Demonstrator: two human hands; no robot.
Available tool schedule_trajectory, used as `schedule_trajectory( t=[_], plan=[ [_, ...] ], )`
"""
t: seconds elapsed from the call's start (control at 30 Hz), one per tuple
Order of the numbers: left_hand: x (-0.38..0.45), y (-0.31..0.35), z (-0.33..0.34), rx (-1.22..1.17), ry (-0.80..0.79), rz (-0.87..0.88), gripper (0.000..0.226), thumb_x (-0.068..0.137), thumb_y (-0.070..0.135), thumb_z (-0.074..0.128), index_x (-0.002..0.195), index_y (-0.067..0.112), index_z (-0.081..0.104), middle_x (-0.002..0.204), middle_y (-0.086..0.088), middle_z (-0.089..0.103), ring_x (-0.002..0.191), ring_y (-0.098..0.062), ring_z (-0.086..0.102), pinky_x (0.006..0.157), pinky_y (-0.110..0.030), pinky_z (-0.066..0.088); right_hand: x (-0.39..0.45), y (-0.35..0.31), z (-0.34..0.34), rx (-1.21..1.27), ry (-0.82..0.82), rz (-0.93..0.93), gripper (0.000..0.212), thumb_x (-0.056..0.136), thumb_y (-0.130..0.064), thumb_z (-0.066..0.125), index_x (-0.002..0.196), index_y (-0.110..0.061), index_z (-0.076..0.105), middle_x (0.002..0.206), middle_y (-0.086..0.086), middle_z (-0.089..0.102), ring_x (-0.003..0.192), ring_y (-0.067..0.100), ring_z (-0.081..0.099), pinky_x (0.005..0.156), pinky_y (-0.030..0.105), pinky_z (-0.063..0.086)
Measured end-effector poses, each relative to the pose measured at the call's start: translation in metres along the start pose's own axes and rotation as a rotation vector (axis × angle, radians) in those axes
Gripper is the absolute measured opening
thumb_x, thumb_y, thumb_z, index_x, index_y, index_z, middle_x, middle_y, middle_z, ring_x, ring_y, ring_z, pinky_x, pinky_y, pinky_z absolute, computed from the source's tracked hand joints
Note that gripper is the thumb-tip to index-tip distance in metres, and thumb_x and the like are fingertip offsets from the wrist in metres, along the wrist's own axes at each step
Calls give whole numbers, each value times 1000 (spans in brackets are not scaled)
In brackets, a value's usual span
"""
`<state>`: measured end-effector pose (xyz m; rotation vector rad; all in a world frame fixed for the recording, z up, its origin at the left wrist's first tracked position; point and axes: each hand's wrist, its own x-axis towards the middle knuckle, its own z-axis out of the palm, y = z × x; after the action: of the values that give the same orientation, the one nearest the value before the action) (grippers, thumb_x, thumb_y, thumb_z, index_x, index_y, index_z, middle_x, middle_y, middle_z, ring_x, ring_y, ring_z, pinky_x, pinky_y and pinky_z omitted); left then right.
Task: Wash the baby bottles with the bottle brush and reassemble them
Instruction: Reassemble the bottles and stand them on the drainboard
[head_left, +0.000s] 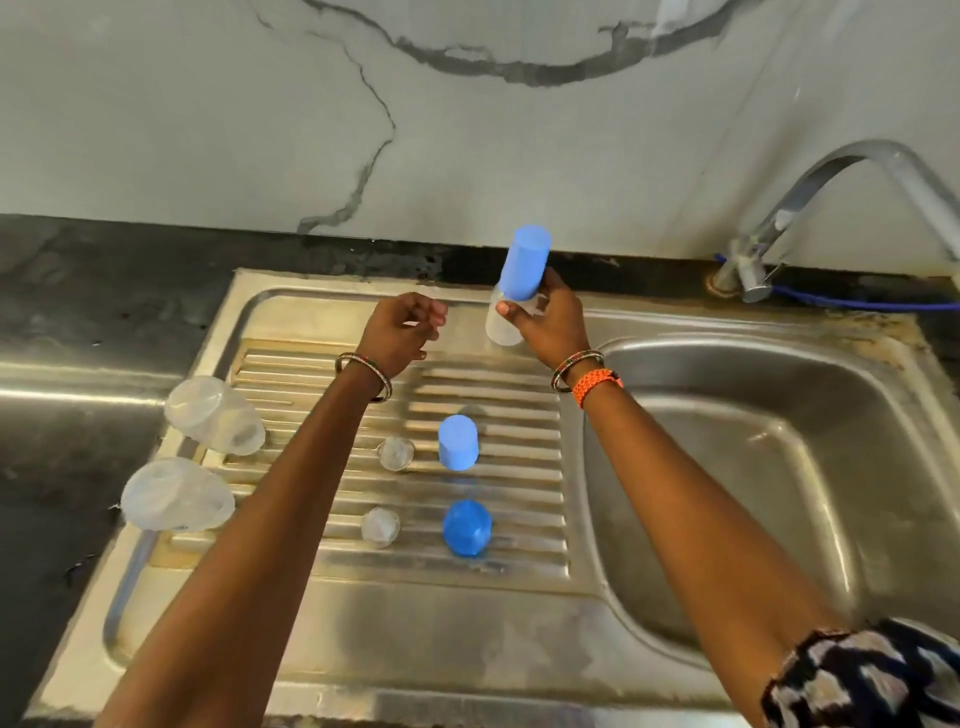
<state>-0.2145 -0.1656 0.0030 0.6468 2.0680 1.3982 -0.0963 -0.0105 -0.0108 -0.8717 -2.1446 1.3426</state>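
Listing from largest to smallest, we record:

1. Grey-veined white marble wall (208, 114), across the far side.
2. Stainless steel sink unit: deep basin (769, 467) on the right, ribbed draining board (498, 587) on the left.
3. Black stone counter (67, 291), left of and beyond the unit.
4. Curved chrome tap (810, 202), far right, with a blue cord (857, 304) trailing from its base.
5. Our right hand (545, 322), fingers and thumb wrapped round a clear baby bottle with a pale blue cylindrical cap (524, 265). We hold it above the far edge of the draining board, tilted, cap end up and away. An orange woven band (597, 384) and beaded bangles sit at that wrist.
6. Our left hand (405, 327), just left of the bottle and apart from it, fingers loosely curled, holding nothing that we can see; bangles at the wrist.
7. Two clear bottle bodies, one (213, 415) farther and one (176, 493) nearer, lying on the left edge of the board.
8. Second pale blue cap (458, 441), upright mid-board.
9. Darker blue screw ring (466, 527), nearer than that cap.
10. Two clear silicone teats, one (396, 452) left of the cap and one (380, 526) left of the ring.
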Motion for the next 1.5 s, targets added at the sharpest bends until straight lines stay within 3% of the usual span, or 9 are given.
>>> schedule_trajectory(
  t=[0.13,0.3,0.4,0.53,0.67,0.8,0.97,1.13,1.5],
  plan=[
    [-4,0,3,-69,-23,-6,31,87,-8,47,85,19,62,82,1,63,71,-13,59,57,-25,46,-3,2,4,-20,-38,-1,55,82,-13,72,130,-8,47,115,2,58,100,11,52,75,2,36],
    [-17,7,0,-110,-33,-3,33,88,-8,47,85,21,62,82,2,63,73,-13,59,61,-29,48,-7,-5,0,-38,-36,61,73,75,-36,77,134,-10,41,122,-3,52,109,17,53,95,36,43],
    [-34,18,-13,-154,-6,28,31,89,-7,48,86,20,62,84,2,64,75,-14,61,64,-31,49,-16,-27,-6,124,241,153,86,72,-45,72,140,-13,31,117,-3,51,110,20,55,104,45,38],
    [-89,36,-50,-326,64,137,29,92,-4,47,89,18,64,82,7,69,77,-14,64,64,-27,52,-63,-82,0,431,617,-81,41,75,-24,58,112,-10,49,87,4,59,78,12,57,77,27,50],
    [-155,31,-109,-395,206,228,27,94,-2,45,90,15,66,81,8,72,77,-13,67,66,-24,53,-112,-127,49,292,388,-226,14,79,-4,56,89,-14,58,72,-13,57,63,-7,52,66,12,42],
    [-199,-13,-177,-319,434,192,29,91,-6,48,88,18,64,74,11,70,63,-1,61,56,-17,49,-151,-143,122,35,-53,-310,16,76,1,58,80,-13,66,72,-1,65,61,3,55,66,17,45],
    [-213,-72,-221,-207,489,-43,39,88,-12,47,87,25,57,85,0,61,69,-11,54,50,-16,46,-191,-147,199,-473,-424,-363,60,79,-41,66,129,-15,45,116,9,59,102,29,59,79,37,49],
    [-218,-97,-228,-198,414,-113,31,93,-8,41,91,18,57,86,-1,63,69,-12,58,49,-16,49,-201,-149,232,-747,-382,-356,76,83,-58,57,138,-14,32,121,11,56,103,34,59,70,33,39],
    [-196,-81,-175,-217,454,-34,29,89,-5,47,83,21,60,82,2,63,72,-14,57,61,-28,47,-203,-162,140,-499,-326,-164,58,77,-58,64,117,-18,54,116,3,62,104,24,57,80,33,47]
  ],
)
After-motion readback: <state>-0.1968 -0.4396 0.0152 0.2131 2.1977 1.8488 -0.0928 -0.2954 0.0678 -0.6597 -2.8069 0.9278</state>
